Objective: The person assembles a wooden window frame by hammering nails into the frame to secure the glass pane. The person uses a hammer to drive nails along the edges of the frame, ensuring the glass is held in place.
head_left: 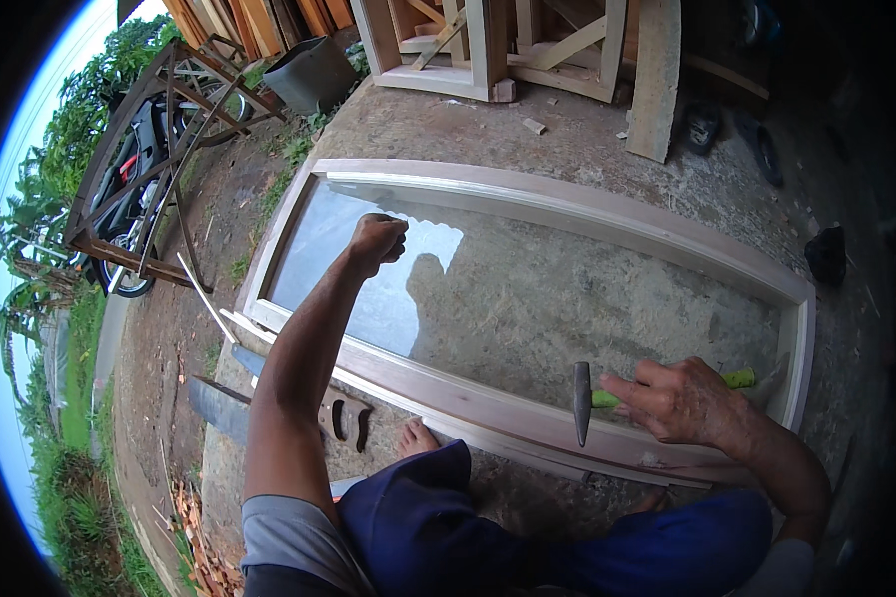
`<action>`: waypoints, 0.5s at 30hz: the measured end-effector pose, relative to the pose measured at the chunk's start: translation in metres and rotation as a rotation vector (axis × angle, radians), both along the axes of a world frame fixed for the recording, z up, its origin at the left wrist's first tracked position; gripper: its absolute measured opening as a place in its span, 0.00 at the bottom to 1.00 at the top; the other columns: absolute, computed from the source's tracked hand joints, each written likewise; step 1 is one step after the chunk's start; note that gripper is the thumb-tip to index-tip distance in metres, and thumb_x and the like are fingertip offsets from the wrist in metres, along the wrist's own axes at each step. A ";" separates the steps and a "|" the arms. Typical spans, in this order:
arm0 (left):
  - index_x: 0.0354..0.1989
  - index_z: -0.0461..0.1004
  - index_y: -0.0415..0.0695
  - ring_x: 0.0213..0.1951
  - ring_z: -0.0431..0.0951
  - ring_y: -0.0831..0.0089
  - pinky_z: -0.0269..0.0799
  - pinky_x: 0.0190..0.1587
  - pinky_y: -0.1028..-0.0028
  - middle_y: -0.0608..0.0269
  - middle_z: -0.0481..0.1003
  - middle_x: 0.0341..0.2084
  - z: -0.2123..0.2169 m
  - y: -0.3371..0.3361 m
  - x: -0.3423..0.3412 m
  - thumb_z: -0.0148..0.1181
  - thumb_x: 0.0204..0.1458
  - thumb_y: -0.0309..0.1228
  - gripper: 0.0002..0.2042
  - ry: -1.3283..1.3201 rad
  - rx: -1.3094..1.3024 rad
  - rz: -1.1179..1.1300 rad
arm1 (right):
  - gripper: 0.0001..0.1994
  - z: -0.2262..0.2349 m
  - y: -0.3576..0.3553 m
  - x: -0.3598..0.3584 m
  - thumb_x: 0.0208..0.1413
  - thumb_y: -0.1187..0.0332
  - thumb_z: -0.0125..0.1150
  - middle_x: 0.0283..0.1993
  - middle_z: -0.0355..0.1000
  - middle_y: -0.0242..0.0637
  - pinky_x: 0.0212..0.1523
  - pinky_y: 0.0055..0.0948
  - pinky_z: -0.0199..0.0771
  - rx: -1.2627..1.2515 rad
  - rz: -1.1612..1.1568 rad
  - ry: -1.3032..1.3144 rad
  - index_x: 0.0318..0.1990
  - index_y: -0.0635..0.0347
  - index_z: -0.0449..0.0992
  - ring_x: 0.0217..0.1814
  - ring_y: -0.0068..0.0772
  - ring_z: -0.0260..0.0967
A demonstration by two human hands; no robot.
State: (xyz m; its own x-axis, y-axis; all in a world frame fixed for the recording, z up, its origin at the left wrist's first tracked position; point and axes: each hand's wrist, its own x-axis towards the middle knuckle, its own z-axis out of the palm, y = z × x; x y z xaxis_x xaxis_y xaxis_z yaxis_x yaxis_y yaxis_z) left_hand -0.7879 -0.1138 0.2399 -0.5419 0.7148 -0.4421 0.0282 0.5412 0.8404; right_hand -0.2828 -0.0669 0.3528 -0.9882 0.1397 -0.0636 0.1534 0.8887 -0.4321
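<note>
A wooden window frame (528,194) with a glass pane (567,289) lies flat on the ground in front of me. The glass reflects bright sky on its left part. My left hand (376,244) is closed in a fist above the left part of the pane; whatever its fingers hold, if anything, is hidden. My right hand (682,403) is wrapped round the green handle of a hammer (581,403). The hammer's metal head points left, over the near rail of the frame. Pale wooden strips (488,443) lie along the frame's near side.
A handsaw (343,418) lies left of my foot (418,438). Wooden frames (488,60) and a plank (655,90) stand at the back, near sandals (702,129). A grey bucket (311,75), a wooden rack (159,169) and a motorcycle (134,189) are at the far left.
</note>
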 end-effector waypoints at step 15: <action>0.31 0.74 0.46 0.15 0.55 0.82 0.47 0.17 0.74 0.74 0.62 0.16 -0.160 0.128 -0.263 0.66 0.57 0.30 0.07 -0.157 -0.080 -0.107 | 0.20 -0.155 0.064 -0.386 0.68 0.57 0.59 0.33 0.72 0.37 0.31 0.40 0.83 0.010 -0.045 -0.086 0.63 0.51 0.74 0.29 0.37 0.79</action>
State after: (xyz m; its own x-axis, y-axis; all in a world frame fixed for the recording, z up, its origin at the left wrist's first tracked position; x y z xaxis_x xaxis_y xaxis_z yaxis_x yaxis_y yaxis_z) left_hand -1.0513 0.0142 0.0803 -0.3844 0.7241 -0.5726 -0.0383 0.6072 0.7937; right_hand -0.6692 -0.0029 0.1982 -0.9717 0.1853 -0.1468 0.2300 0.8840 -0.4071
